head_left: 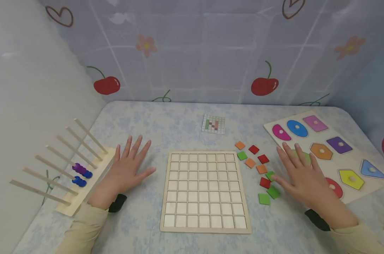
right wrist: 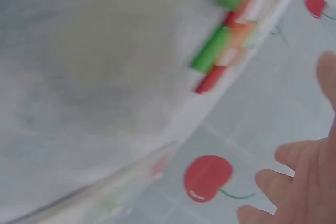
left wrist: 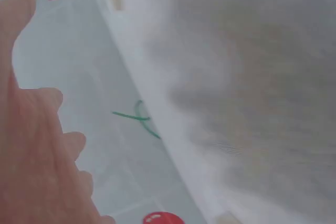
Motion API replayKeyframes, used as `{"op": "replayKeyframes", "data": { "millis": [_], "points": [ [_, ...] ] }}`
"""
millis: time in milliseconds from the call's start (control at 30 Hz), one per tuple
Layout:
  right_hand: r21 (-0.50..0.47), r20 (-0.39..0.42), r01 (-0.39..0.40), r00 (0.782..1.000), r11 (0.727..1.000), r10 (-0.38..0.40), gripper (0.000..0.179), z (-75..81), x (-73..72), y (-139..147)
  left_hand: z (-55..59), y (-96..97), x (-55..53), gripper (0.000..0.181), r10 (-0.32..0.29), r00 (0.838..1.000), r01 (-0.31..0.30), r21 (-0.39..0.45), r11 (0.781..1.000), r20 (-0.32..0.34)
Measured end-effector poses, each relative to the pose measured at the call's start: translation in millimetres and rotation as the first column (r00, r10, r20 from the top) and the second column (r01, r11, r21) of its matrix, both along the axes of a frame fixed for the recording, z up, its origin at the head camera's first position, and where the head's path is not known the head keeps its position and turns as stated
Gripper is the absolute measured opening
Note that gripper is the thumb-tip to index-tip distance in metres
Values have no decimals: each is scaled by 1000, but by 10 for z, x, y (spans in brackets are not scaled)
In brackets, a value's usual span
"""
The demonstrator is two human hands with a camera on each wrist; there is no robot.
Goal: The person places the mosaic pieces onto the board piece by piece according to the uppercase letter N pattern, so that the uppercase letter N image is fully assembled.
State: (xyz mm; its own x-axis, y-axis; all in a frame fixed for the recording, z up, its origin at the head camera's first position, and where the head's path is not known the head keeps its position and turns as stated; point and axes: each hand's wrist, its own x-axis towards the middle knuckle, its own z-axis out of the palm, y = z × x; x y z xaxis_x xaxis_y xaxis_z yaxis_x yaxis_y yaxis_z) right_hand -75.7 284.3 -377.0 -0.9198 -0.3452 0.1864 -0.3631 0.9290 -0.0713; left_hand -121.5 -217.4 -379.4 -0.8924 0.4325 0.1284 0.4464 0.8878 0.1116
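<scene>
Spreading left hand (head_left: 127,170) and right hand (head_left: 303,178); leaving square tiles (head_left: 261,169) loose beside wooden grid board (head_left: 204,196), apparently all unplaced.

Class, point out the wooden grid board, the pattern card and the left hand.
Wooden grid board (head_left: 203,185): head view, a square cell near its middle.
Pattern card (head_left: 213,124): head view, middle of its printed grid.
Left hand (head_left: 126,168): head view, back of the hand.

Grid board (head_left: 202,175) and peg rack (head_left: 95,173) appear as smooth, matt wood, the beads (head_left: 79,181) as glossy plastic, the tiles (head_left: 264,199) matt, the sleeves (head_left: 84,225) cloth, and the backdrop (head_left: 192,53) creased fabric.
</scene>
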Motion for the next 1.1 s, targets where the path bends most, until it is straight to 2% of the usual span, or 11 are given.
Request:
{"op": "replayKeyframes", "data": {
  "millis": [133, 233, 300, 367, 467, 567, 633, 667, 767, 833, 1100],
  "points": [
    [-140, 29, 22, 999, 990, -18, 82, 219, 60, -105, 151, 106, 48, 89, -54, 998, 51, 114, 992, 21],
    [-288, 86, 60, 996, 956, -37, 66, 306, 124, -204, 213, 190, 107, 90, -126, 983, 91, 242, 966, 131],
    [-370, 127, 86, 991, 925, -42, 53, 294, 166, -261, 217, 232, 147, 90, -185, 954, 97, 345, 934, 235],
    [-445, 156, 97, 987, 890, -29, 42, 242, 193, -306, 194, 262, 181, 89, -243, 912, 81, 437, 896, 330],
    [-512, 196, 105, 981, 853, -3, 31, 86, 197, -315, 120, 280, 221, 90, -303, 856, 46, 521, 852, 419],
    [-559, 280, 142, 960, 817, 25, 26, -23, 206, -321, 10, 271, 245, 94, -335, 825, 42, 542, 840, 456],
    [-576, 321, 164, 946, 800, 37, 25, -92, 221, -314, -63, 259, 254, 98, -365, 812, 78, 535, 841, 456],
    [-581, 348, 181, 936, 793, 42, 25, -72, 244, -335, -95, 255, 258, 100, -380, 806, 99, 530, 842, 455],
    [-570, 378, 200, 925, 797, 39, 25, -153, 285, -317, -171, 256, 259, 105, -426, 792, 172, 510, 843, 437],
    [-562, 379, 197, 925, 803, 39, 26, -192, 310, -306, -200, 263, 254, 108, -449, 790, 216, 496, 841, 417],
    [-515, 363, 174, 931, 840, 29, 31, -249, 366, -321, -249, 247, 259, 115, -468, 782, 263, 462, 847, 412]
  ]
}}
